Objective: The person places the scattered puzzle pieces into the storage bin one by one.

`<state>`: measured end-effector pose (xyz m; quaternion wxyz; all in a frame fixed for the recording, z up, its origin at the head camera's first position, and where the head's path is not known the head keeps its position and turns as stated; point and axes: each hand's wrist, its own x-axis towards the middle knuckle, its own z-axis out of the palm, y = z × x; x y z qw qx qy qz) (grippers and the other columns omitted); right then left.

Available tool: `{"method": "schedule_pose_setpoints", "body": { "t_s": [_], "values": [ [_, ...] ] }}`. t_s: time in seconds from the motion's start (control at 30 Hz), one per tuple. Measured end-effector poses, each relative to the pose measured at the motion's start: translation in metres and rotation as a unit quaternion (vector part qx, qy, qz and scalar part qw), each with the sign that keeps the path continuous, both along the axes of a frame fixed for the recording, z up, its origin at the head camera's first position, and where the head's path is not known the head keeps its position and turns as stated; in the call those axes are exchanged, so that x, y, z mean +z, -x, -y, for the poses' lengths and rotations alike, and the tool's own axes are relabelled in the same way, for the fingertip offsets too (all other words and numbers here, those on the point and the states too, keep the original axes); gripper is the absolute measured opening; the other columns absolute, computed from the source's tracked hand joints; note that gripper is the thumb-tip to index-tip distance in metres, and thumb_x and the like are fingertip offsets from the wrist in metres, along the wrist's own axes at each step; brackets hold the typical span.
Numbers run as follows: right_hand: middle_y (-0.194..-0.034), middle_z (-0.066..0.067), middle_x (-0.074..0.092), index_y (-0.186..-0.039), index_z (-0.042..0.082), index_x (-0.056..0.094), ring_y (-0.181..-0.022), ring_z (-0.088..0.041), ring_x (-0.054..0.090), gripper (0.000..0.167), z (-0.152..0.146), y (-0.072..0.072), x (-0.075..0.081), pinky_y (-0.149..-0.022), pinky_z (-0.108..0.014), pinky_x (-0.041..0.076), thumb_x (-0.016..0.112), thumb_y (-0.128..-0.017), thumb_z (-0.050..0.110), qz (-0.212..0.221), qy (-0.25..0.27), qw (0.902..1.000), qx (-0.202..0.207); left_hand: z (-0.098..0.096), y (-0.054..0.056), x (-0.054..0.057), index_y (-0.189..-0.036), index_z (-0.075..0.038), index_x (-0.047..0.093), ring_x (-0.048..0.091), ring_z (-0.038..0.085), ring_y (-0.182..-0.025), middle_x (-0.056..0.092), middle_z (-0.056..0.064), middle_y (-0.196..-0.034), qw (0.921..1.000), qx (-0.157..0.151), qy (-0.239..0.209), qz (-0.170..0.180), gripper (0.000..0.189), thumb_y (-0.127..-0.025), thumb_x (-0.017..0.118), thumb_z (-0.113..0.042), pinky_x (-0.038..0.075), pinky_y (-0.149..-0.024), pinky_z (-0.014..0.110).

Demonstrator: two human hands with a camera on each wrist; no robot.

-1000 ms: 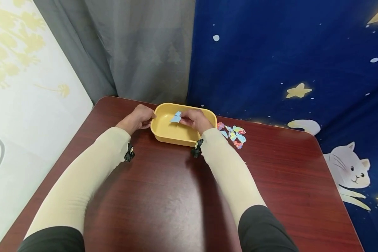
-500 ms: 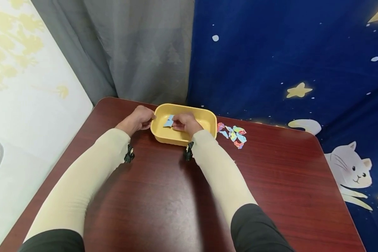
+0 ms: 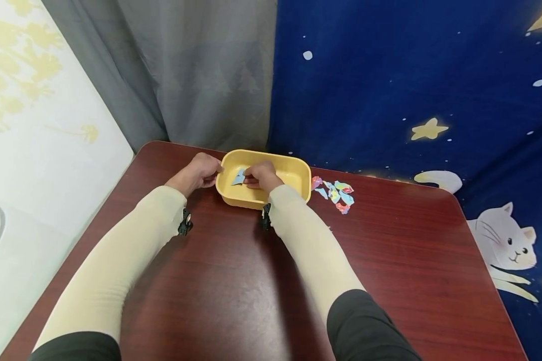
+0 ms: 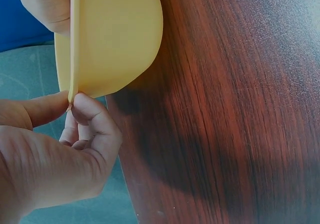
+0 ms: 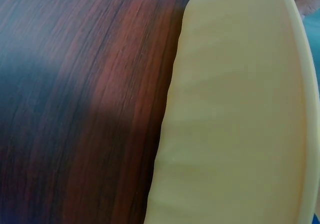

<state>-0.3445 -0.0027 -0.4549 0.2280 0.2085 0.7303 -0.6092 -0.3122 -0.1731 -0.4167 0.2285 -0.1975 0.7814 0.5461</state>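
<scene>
A yellow plastic basin (image 3: 299, 181) sits near the far edge of the table. At its left end my left hand (image 3: 199, 171) pinches the rim; the left wrist view shows the thumb and index finger of that hand (image 4: 60, 156) on either side of it. Low inside the basin, my right hand (image 3: 263, 175) pinches a small light-blue paper scrap (image 3: 239, 177) by its right side. The right wrist view is mostly filled by the basin's outer wall (image 5: 235, 104), which hides the scrap.
Several colourful scraps (image 3: 336, 192) lie on the dark red-brown table (image 3: 388, 240), just right of the basin. Grey (image 3: 212, 75) and starry blue curtains (image 3: 366, 90) hang behind the table. A white wall (image 3: 36, 165) stands at left.
My right hand has moved left and lower inside the basin, carrying the blue scrap with it. My left hand stays on the rim.
</scene>
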Motion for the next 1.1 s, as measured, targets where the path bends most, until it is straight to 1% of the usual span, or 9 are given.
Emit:
{"method": "schedule_pose_setpoints", "body": {
  "t_s": [0.27, 0.4, 0.5, 0.63, 0.7, 0.77, 0.87, 0.93, 1.1],
  "values": [
    [-0.079, -0.016, 0.072, -0.094, -0.003, 0.071, -0.071, -0.025, 0.072, 0.01, 0.002, 0.002, 0.002, -0.07, -0.034, 0.059, 0.071, -0.085, 0.001, -0.002, -0.049, 0.9987, -0.015, -0.001, -0.002, 0.0, -0.128, -0.003, 0.054, 0.051, 0.008, -0.054, 0.054, 0.003, -0.08, 1.0, -0.002, -0.003, 0.003, 0.031, -0.098, 0.053, -0.013, 0.05, -0.055, 0.02],
    [-0.092, -0.021, 0.072, -0.098, -0.007, 0.07, -0.086, -0.028, 0.073, 0.013, -0.005, 0.003, 0.008, -0.074, -0.036, 0.059, 0.067, -0.086, -0.003, -0.002, -0.029, 0.9994, -0.018, -0.002, -0.001, 0.001, -0.128, -0.003, 0.054, 0.051, 0.009, -0.054, 0.054, 0.004, -0.082, 1.0, -0.003, 0.0, 0.002, 0.032, -0.098, 0.053, -0.013, 0.05, -0.056, 0.02],
    [-0.1, -0.023, 0.071, -0.102, -0.009, 0.068, -0.093, -0.031, 0.071, 0.015, -0.01, 0.003, 0.011, -0.078, -0.037, 0.058, 0.063, -0.088, -0.004, 0.002, -0.008, 1.0, -0.004, -0.002, -0.001, 0.001, -0.128, -0.003, 0.055, 0.051, 0.009, -0.055, 0.055, 0.005, -0.082, 1.0, -0.003, 0.003, 0.001, 0.032, -0.098, 0.053, -0.013, 0.05, -0.056, 0.021],
    [-0.091, -0.022, 0.071, -0.097, -0.01, 0.069, -0.08, -0.03, 0.072, 0.012, -0.014, 0.004, 0.013, -0.071, -0.035, 0.059, 0.062, -0.087, -0.007, 0.013, 0.007, 0.9998, 0.014, -0.003, -0.001, 0.002, -0.128, -0.003, 0.054, 0.051, 0.01, -0.055, 0.055, 0.005, -0.082, 1.0, -0.003, 0.004, 0.005, 0.032, -0.098, 0.053, -0.013, 0.05, -0.056, 0.021],
    [-0.082, -0.022, 0.07, -0.09, -0.01, 0.069, -0.069, -0.028, 0.072, 0.008, -0.015, 0.007, 0.01, -0.063, -0.035, 0.059, 0.062, -0.086, -0.009, 0.02, 0.013, 0.9995, 0.02, -0.003, -0.001, 0.001, -0.129, -0.003, 0.054, 0.052, 0.01, -0.056, 0.055, 0.005, -0.082, 1.0, -0.003, 0.002, 0.007, 0.033, -0.098, 0.053, -0.013, 0.05, -0.056, 0.021],
    [-0.08, -0.021, 0.07, -0.089, -0.009, 0.069, -0.066, -0.027, 0.071, 0.007, -0.016, 0.007, 0.011, -0.062, -0.035, 0.059, 0.063, -0.086, -0.008, 0.026, 0.015, 0.9992, 0.025, -0.002, 0.0, 0.0, -0.13, -0.003, 0.053, 0.052, 0.01, -0.056, 0.055, 0.005, -0.082, 1.0, -0.003, 0.0, 0.008, 0.033, -0.098, 0.053, -0.013, 0.05, -0.056, 0.021],
    [-0.088, -0.022, 0.071, -0.095, -0.009, 0.069, -0.077, -0.03, 0.073, 0.011, -0.019, 0.007, 0.013, -0.071, -0.037, 0.059, 0.061, -0.088, -0.005, 0.032, 0.019, 0.9987, 0.035, -0.001, 0.001, -0.002, -0.13, -0.003, 0.054, 0.052, 0.01, -0.055, 0.056, 0.004, -0.081, 1.0, -0.001, 0.0, 0.006, 0.033, -0.098, 0.053, -0.012, 0.05, -0.056, 0.021],
    [-0.099, -0.023, 0.071, -0.104, -0.01, 0.068, -0.091, -0.032, 0.071, 0.017, -0.021, 0.003, 0.017, -0.081, -0.039, 0.057, 0.061, -0.091, -0.002, 0.036, 0.026, 0.9982, 0.04, -0.001, 0.002, -0.003, -0.13, -0.003, 0.054, 0.051, 0.01, -0.055, 0.055, 0.004, -0.082, 1.0, 0.0, 0.002, 0.004, 0.034, -0.098, 0.053, -0.012, 0.05, -0.056, 0.021],
    [-0.115, -0.025, 0.066, -0.117, -0.011, 0.063, -0.109, -0.034, 0.064, 0.027, -0.022, 0.001, 0.019, -0.091, -0.041, 0.053, 0.058, -0.093, 0.001, 0.043, 0.051, 0.996, 0.059, -0.001, 0.001, -0.003, -0.13, -0.004, 0.054, 0.051, 0.011, -0.057, 0.051, 0.004, -0.087, 0.9999, 0.004, 0.009, 0.001, 0.033, -0.098, 0.053, -0.013, 0.05, -0.056, 0.021]
  ]
}}
